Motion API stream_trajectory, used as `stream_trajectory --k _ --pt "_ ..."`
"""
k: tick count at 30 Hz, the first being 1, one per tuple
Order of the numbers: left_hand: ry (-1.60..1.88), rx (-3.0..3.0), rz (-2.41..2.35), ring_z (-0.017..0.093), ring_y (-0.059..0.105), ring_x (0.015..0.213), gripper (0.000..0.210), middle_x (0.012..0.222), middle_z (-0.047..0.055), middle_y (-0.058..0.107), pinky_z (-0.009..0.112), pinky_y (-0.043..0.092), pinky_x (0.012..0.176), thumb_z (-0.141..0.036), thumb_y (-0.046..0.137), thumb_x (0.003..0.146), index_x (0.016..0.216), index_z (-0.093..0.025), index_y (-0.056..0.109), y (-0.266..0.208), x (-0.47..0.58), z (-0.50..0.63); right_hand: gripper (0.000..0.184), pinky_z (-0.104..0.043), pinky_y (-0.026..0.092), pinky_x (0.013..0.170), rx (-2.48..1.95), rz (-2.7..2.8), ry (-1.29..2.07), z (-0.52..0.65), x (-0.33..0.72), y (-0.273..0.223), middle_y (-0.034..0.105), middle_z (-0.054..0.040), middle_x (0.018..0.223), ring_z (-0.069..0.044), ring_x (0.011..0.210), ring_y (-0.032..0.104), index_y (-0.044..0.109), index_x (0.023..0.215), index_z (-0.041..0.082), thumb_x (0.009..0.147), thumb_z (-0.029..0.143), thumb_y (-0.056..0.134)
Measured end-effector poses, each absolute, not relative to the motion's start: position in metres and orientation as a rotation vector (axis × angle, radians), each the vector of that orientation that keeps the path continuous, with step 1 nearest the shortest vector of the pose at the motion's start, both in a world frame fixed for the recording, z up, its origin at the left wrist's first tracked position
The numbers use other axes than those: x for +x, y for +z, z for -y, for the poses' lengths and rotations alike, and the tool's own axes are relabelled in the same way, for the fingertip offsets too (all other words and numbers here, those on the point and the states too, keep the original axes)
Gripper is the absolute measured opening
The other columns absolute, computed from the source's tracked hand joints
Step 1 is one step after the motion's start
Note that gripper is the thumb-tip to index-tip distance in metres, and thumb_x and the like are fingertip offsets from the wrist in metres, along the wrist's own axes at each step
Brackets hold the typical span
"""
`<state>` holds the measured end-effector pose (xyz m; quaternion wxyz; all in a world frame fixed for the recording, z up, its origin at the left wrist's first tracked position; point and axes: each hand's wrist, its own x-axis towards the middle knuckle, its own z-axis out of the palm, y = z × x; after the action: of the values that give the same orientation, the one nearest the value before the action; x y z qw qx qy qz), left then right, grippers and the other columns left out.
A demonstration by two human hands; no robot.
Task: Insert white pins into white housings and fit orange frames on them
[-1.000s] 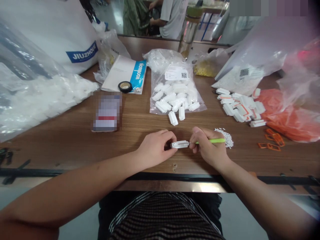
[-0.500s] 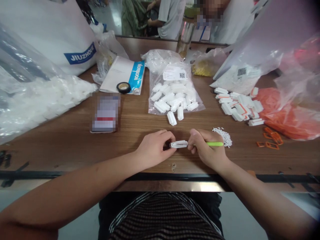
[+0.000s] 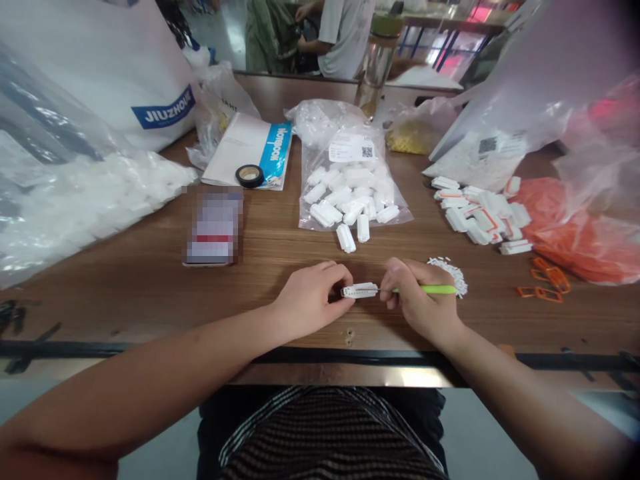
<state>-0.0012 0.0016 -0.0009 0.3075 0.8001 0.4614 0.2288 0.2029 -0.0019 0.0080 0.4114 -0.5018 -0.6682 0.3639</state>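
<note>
While the left hand (image 3: 311, 297) pinches a white connector (image 3: 359, 291) by its left end, thumb and fingers closed on it, the right hand (image 3: 419, 298) grips a green tool (image 3: 431, 289) like a pen, fingers curled shut around it. The tool's thin tip points to 9 o'clock and meets the connector's right end. The connector lies level between the two hands, just above the near edge of the table (image 3: 150, 280); whether it rests on the wood I cannot tell. A pile of tiny white bits (image 3: 453, 272) sits just behind the right hand at 1 o'clock. Two loose white housings (image 3: 353, 235) lie at 12 o'clock from the connector, at the mouth of a clear bag (image 3: 350, 180). Orange clips (image 3: 545, 283) lie at 3 o'clock, well apart.
</note>
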Motion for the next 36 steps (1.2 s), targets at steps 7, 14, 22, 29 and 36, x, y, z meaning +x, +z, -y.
stream_trajectory --k 7,14,22,29,36 --pt "0.604 2.114 -1.218 0.013 0.05 0.064 0.009 0.074 -0.003 0.055 0.028 0.038 0.061 -0.026 0.065 0.082 0.09 -0.021 0.062 -0.002 -0.001 -0.002 0.048 -0.023 0.042 0.043 -1.256 1.628 0.937 0.0 0.203 0.004 0.059 0.0006 0.054 -0.008 0.043 0.053 0.059 0.056 0.019 0.099 0.04 0.049" --pt "0.599 2.105 -1.213 0.012 0.049 0.064 0.01 0.075 -0.003 0.054 0.028 0.037 0.062 -0.025 0.066 0.081 0.09 -0.021 0.063 -0.001 -0.002 -0.002 0.048 -0.023 0.042 0.043 -1.26 1.633 0.915 0.0 0.203 0.006 0.06 0.0004 0.054 -0.008 0.043 0.054 0.059 0.057 0.019 0.099 0.04 0.049" --pt "0.611 2.108 -1.215 0.012 0.048 0.063 0.01 0.074 -0.003 0.054 0.027 0.036 0.061 -0.026 0.066 0.082 0.089 -0.021 0.063 -0.002 -0.002 -0.002 0.047 -0.023 0.042 0.044 -1.263 1.672 0.928 0.0 0.203 0.004 0.059 0.001 0.054 -0.008 0.044 0.054 0.059 0.058 0.019 0.099 0.039 0.047" --pt "0.62 2.105 -1.213 0.012 0.049 0.064 0.009 0.073 -0.003 0.053 0.027 0.036 0.061 -0.025 0.066 0.082 0.089 -0.02 0.062 -0.003 -0.001 -0.003 0.046 -0.023 0.042 0.047 -1.317 1.79 0.789 0.001 0.199 0.01 0.058 0.0024 0.051 -0.007 0.042 0.053 0.056 0.057 0.018 0.1 0.034 0.047" --pt "0.601 2.09 -1.229 0.012 0.048 0.063 0.01 0.072 -0.004 0.052 0.027 0.035 0.06 -0.025 0.068 0.081 0.087 -0.02 0.062 -0.001 0.0 -0.002 0.043 -0.025 0.04 0.05 -1.233 1.985 0.593 0.004 0.198 0.013 0.055 0.0023 0.051 -0.008 0.046 0.052 0.055 0.058 0.019 0.099 0.03 0.047"
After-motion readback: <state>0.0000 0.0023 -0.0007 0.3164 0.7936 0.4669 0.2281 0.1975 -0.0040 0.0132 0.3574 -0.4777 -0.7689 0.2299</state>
